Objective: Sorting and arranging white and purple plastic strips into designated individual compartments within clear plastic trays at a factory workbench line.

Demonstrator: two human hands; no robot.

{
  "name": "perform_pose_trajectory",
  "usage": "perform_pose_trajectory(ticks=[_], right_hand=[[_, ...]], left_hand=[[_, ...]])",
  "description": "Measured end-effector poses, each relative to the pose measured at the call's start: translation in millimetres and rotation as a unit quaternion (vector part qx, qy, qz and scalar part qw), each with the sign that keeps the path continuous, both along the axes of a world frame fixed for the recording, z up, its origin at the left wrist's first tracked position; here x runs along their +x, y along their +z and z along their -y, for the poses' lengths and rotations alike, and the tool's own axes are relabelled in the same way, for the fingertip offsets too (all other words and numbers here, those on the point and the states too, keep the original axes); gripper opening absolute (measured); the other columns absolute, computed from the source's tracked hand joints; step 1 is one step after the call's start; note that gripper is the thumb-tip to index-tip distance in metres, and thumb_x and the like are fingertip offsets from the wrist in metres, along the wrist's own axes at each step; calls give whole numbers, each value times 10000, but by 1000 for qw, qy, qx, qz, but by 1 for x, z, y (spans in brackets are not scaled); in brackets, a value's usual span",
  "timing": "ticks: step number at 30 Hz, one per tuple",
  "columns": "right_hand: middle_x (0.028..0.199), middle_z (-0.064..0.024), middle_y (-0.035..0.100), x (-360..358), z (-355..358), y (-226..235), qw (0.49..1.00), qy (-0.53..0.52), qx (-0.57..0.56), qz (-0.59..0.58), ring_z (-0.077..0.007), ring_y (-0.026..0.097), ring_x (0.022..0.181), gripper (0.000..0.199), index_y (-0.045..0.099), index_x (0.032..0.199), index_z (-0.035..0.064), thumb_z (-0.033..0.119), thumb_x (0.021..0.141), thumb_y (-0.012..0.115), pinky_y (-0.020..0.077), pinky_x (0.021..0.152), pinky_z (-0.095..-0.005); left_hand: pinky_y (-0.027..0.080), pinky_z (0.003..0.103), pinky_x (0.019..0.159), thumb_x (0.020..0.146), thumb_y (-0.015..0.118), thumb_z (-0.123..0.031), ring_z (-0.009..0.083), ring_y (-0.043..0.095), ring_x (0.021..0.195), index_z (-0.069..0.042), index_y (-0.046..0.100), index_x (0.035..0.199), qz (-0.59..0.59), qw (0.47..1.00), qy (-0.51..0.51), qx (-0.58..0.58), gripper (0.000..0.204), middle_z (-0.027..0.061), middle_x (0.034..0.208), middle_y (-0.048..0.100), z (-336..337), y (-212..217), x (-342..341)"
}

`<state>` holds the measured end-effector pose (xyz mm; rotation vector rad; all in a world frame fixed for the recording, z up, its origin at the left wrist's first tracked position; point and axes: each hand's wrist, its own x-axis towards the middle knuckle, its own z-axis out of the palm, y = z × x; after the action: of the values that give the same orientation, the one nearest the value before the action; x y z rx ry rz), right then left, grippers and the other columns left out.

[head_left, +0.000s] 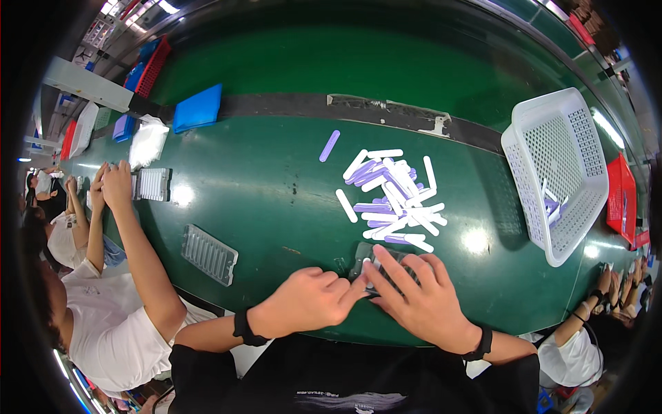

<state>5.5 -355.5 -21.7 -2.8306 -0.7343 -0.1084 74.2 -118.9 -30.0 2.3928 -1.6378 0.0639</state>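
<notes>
Close in front of me a grey slotted tray (362, 257) lies on the green table, largely covered by my hands. My right hand (424, 297) rests over it with its fingers spread and stretched out. From the left, my left hand (307, 300) meets the tray's near side with its fingers curled; whatever is between its fingertips is hidden. Just beyond the tray is a loose pile of white and purple flat strips with rounded ends (396, 190). One purple strip (329, 146) lies apart, farther back.
Left of my hands sits another slotted tray (209, 254). A white perforated basket (512, 148) with some strips stands at the right, a red basket (620, 200) beyond it. At the left, a co-worker's hands (114, 183) are by a further tray (153, 185). A blue folder (198, 109) stands behind.
</notes>
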Motion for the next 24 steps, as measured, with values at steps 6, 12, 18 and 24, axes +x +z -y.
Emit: perform_pose_trajectory(ticks=[6, 12, 18, 24], right_hand=[[1554, -126, 499, 13, 19, 11, 999, -15, -3, -33, -267, 554, 1225, 625, 622, 1416, 139, 347, 846, 772, 461, 1041, -481], [1493, -176, 540, 9, 28, 4, 1000, -12, 22, -10, -297, 574, 1236, 575, 650, 1390, 140, 307, 855, 775, 498, 1017, -453], [1424, -165, 588, 12, 30, 0, 997, 0, 74, 11, -305, 598, 1223, 437, 725, 1296, 146, 255, 874, 755, 526, 1011, -453], [1391, -124, 604, 22, 35, -7, 992, 43, 114, 30, -308, 600, 1228, 349, 786, 1186, 162, 182, 839, 754, 573, 981, -433]], left_hand=[[412, 251, 501, 894, 777, -339, 97, 483, 517, -109, 708, 1325, -25, 997, 70, -5, 493, -52, 605, 434, 14, 3, -3], [402, 257, 486, 884, 795, -354, 100, 467, 502, -153, 685, 1374, -31, 996, 85, -1, 542, -51, 591, 410, 19, 3, 6], [405, 264, 505, 889, 785, -341, 100, 487, 553, -168, 726, 1299, 42, 996, -10, 77, 450, -57, 628, 419, 15, 9, 9], [412, 275, 498, 886, 781, -390, 113, 508, 541, -178, 754, 1170, -14, 998, 60, 23, 355, -51, 618, 415, 24, 25, 33]])
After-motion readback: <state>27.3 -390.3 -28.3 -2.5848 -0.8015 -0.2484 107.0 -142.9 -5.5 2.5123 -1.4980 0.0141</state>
